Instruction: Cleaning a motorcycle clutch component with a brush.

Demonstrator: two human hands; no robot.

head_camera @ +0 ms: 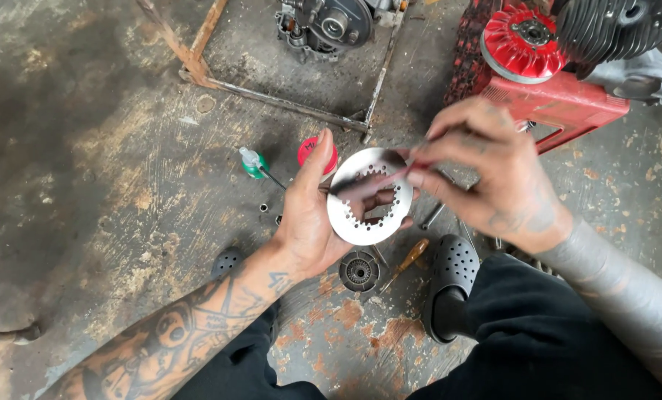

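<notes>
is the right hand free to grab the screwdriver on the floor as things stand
Probably not at once: the right hand already grips a thin tool against the metal ring. The screwdriver lies uncovered below, beside the black shoe.

We see even, soft daylight over the grimy floor (87, 148), with only faint shadows; the right hand (494, 170) is smeared by motion blur (its thin tool too), while edges bow slightly.

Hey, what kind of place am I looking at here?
Likely a small engine repair workshop: stained concrete floor, a red engine partly taken apart, a screwdriver on the ground, and a toothed metal ring held in the left hand.
</notes>
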